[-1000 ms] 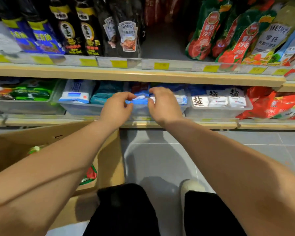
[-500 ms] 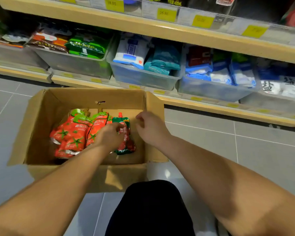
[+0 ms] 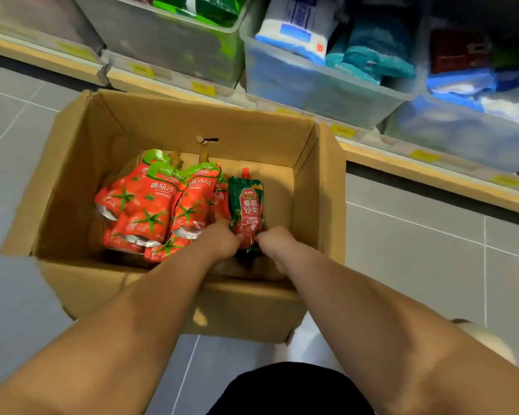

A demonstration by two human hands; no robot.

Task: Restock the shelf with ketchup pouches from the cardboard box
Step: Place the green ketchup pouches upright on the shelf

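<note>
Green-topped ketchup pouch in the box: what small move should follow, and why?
Probably lift it straight up out of the cardboard box. Both the left hand and right hand already pinch the bottom of the green-topped pouch, and it lies apart from the red pouches.

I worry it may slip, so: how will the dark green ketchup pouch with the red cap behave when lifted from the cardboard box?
The dark green ketchup pouch with the red cap is probably floppy: it looks soft and bulging. Its glossy film may be slippery. Both the left hand and the right hand meet its lower end, so the capped top may droop.
</note>
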